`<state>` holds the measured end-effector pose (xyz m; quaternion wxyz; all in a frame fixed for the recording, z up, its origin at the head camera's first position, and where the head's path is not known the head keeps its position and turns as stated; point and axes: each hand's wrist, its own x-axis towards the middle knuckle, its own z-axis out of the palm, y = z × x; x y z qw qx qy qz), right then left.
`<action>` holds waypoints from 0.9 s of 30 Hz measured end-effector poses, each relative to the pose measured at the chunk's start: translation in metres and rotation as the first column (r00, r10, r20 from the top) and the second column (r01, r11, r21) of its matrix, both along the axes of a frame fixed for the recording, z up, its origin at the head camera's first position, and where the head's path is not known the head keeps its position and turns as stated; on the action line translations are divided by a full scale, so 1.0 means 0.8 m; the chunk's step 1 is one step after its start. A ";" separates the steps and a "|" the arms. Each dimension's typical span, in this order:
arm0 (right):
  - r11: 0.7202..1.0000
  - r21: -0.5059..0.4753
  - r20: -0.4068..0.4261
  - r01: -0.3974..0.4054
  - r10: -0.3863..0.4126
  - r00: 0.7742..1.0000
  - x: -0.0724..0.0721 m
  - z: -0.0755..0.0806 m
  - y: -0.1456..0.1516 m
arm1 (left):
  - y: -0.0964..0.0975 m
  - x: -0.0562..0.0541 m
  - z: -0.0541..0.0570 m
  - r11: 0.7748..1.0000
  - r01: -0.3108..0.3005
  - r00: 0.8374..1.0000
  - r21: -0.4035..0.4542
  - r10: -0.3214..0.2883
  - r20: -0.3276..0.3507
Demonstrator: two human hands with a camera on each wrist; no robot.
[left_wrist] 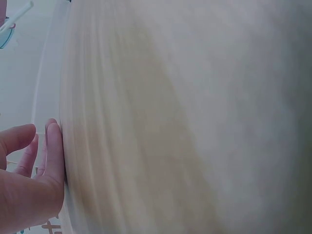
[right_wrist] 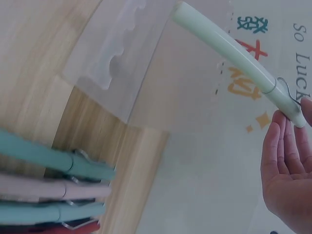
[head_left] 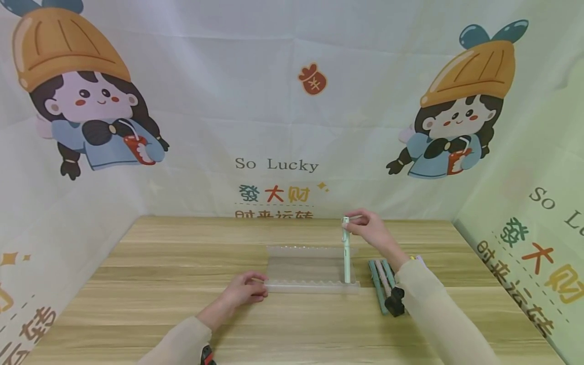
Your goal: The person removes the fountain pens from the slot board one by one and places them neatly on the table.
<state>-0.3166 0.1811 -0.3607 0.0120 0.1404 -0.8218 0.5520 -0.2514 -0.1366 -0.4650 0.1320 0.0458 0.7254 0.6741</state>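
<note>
A clear plastic pen rack (head_left: 310, 287) with scalloped edges lies on the table. At its front left corner, my left hand (head_left: 246, 288) holds the end between thumb and fingers; the left wrist view barely shows the contact. My right hand (head_left: 370, 230) pinches a pale mint pen (head_left: 347, 256) near its clip end, above the rack's right end. The pen stands nearly upright in the head view, its lower end over the front scalloped edge; whether it touches is unclear. In the right wrist view, the fingers (right_wrist: 287, 146) are at the pen's clip end.
Right of the rack several clipped pens lie side by side, among them a dark green pen (right_wrist: 58, 157), a pink pen (right_wrist: 53, 187) and a light teal pen (right_wrist: 48, 213). My right forearm partly covers them. A printed cloth (head_left: 292, 126) hangs behind the table (head_left: 182, 253).
</note>
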 end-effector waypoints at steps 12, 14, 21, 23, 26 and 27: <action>0.997 0.060 -0.002 0.057 -0.057 0.998 0.010 -0.009 0.056 | -0.001 0.000 -0.002 1.000 0.001 1.000 0.003 -0.001 0.001; 0.996 0.068 -0.004 0.063 -0.062 0.998 0.012 -0.010 0.066 | -0.001 -0.001 -0.003 1.000 0.002 1.000 0.004 -0.002 0.001; 0.987 0.133 -0.002 0.091 -0.092 0.996 0.023 -0.009 0.098 | -0.001 0.000 -0.002 1.000 -0.004 1.000 0.006 0.004 0.007; 0.984 0.153 -0.003 0.095 -0.096 0.995 0.026 -0.009 0.107 | -0.001 0.000 -0.001 1.000 -0.007 1.000 0.005 0.006 0.008; 0.979 0.173 0.004 0.106 -0.108 0.994 0.031 -0.012 0.121 | -0.001 0.000 -0.001 1.000 -0.006 1.000 0.001 0.006 0.009; 0.978 0.177 0.006 0.111 -0.114 0.994 0.032 -0.013 0.125 | -0.001 0.000 -0.001 1.000 -0.003 1.000 -0.001 0.003 0.009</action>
